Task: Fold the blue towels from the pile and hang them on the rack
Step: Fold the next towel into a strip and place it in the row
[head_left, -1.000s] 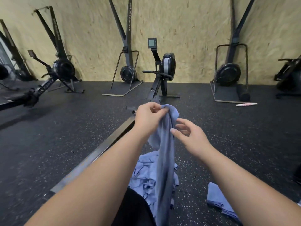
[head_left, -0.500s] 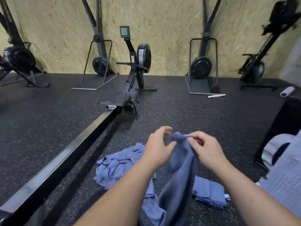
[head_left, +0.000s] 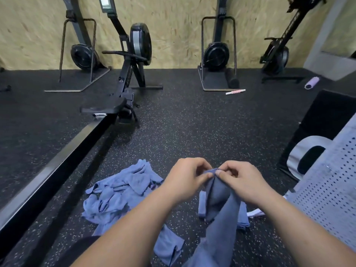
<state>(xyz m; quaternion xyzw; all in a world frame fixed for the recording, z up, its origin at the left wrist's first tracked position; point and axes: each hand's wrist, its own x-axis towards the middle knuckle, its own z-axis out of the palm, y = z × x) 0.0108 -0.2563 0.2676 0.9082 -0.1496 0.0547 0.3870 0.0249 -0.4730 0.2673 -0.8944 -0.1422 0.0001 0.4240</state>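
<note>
Pinching the top edge of a blue towel (head_left: pixel 219 207) with left hand (head_left: pixel 185 179) and right hand (head_left: pixel 245 183), thumbs nearly meeting, fingers (head_left: pixel 204 176) curled tight onto the cloth. Hanging from that pinch down between the forearms, bunched lengthwise. Left of it on the speckled floor (head_left: pixel 192 132): loose pile (head_left: pixel 123 191) of blue towels, crumpled. Just behind the held cloth: folded towels (head_left: pixel 243 218), flat on the floor. Far left: long rail of a rowing machine (head_left: pixel 123 89). At right edge: perforated grey panel (head_left: pixel 327 189).
</note>
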